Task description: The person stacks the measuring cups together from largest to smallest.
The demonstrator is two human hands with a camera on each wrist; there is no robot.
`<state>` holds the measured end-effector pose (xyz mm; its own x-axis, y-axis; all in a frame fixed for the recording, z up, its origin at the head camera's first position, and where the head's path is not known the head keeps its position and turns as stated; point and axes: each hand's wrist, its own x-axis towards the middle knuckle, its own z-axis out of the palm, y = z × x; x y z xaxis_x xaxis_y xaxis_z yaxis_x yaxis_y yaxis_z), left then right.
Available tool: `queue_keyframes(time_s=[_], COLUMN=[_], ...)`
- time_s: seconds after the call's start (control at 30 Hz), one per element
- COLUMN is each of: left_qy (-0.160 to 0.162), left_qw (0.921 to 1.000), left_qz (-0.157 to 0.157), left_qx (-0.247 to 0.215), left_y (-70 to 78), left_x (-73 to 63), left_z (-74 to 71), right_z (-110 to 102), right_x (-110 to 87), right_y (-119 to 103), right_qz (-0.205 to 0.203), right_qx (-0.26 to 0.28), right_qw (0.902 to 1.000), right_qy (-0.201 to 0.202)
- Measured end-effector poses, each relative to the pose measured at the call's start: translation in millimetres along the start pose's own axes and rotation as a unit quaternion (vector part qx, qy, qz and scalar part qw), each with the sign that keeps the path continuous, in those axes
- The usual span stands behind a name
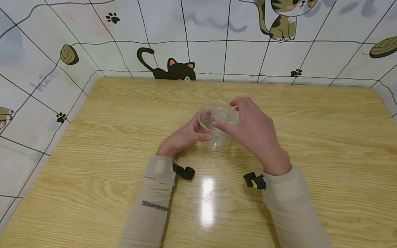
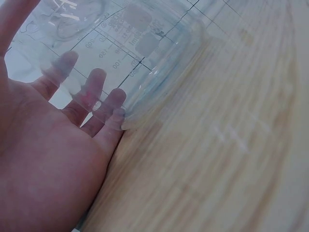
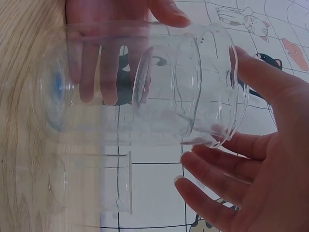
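Between the two hands (image 1: 183,139) (image 1: 255,130) are nested clear beakers (image 1: 221,116).

Table (image 1: 86,173): bright in the head view, with a long white shine at 6 o'clock, light bouncing from up high.
Sleeves (image 1: 148,229): soft, thin shadows hug their inside edges.
Wall (image 1: 206,27): nice and bright, its lines slanting outward near 10 and 2 o'clock.
Clear cup (image 2: 140,63): white sparkles at 11 o'clock in the left wrist view; its pale numbers look fuzzy.
Wood lines: smeary and out of focus at 3 o'clock there.
Left hand (image 2: 53,135): dim and soft; it looks milky through the cup in the right wrist view.
Right hand (image 3: 256,154): darker in that view, around 4 o'clock.
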<state>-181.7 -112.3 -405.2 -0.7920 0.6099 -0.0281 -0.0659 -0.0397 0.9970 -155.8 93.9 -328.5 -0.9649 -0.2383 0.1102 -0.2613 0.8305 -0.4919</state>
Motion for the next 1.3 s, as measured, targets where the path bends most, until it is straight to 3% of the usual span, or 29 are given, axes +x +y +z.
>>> queue_keyframes(time_s=[1.0,1.3], left_qy=[-0.007,0.002], left_qw=[0.9999,0.9999], left_qz=[0.012,-0.002], left_qx=[0.01,0.01], left_y=[-2.1,-2.6], left_x=[-0.2,-0.8], left_z=[-1.7,-2.4], right_z=[9.3,8.9], right_x=[1.7,1.3], right_y=[-4.7,-4.5], right_qz=[0.013,0.021], right_qx=[-0.006,-0.002], right_qw=[0.9999,0.9996], right_qy=[-0.008,-0.02])
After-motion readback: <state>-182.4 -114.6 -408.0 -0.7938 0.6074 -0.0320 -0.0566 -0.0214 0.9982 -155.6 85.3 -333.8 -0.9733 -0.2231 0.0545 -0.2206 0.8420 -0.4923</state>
